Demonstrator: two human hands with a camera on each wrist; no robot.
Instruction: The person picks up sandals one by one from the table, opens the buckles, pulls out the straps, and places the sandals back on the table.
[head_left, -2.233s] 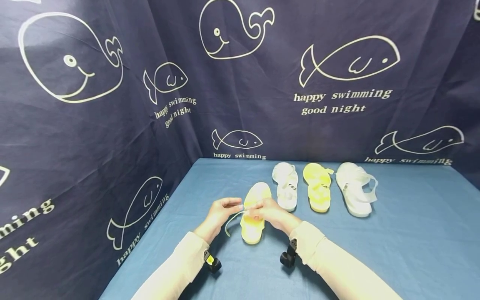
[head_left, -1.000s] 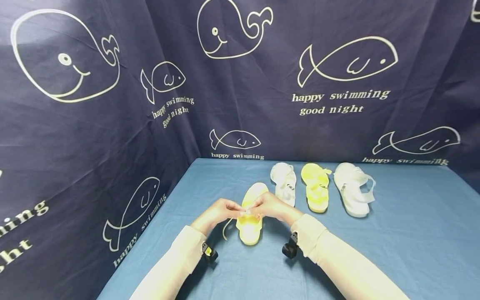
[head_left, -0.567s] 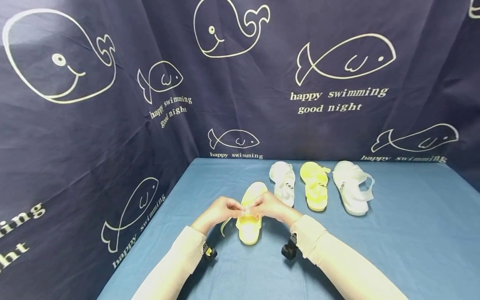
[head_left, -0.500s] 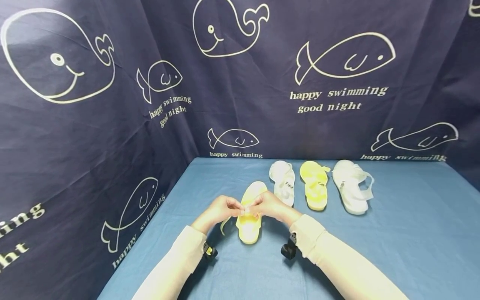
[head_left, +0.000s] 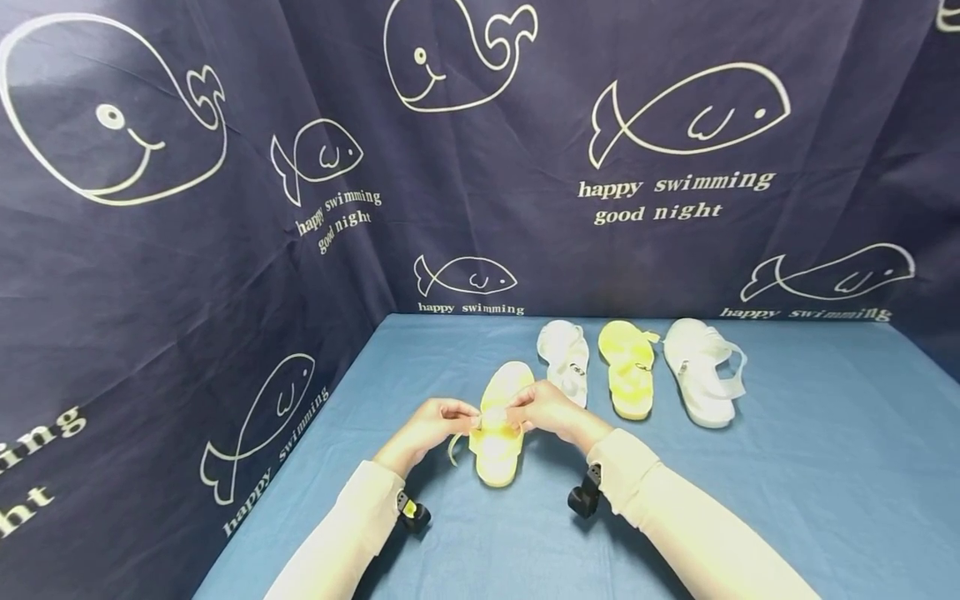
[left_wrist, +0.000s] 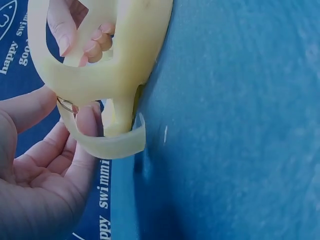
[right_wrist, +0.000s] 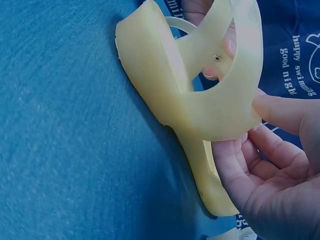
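Note:
A pale yellow sandal point(head_left: 497, 468) lies on the table between the two hands, its toe end nearer the person. My left hand point(head_left: 431, 429) pinches its strap close to a small metal buckle point(left_wrist: 65, 105), thumb on one side and fingers on the other. From there a loose strap end point(left_wrist: 117, 146) curls outward. On the opposite side, my right hand point(head_left: 555, 412) pinches the edge of the sandal's upper point(right_wrist: 222, 117) between thumb and fingers. In the right wrist view, a round metal stud point(right_wrist: 217, 58) shows on the far strap. Fingertips partly hide the buckle.
Behind and to the right stand a white sandal point(head_left: 564, 358), another yellow sandal point(head_left: 628, 375) and a larger white sandal point(head_left: 701, 375), side by side. A blue cloth covers the table point(head_left: 787, 467). A dark blue curtain point(head_left: 480, 167) with fish drawings hangs at the back and left.
Earlier the fingertips of both hands met above the sandal's middle. Now they have parted, left hand to the left and right hand slightly right, each gripping its own side of the sandal.

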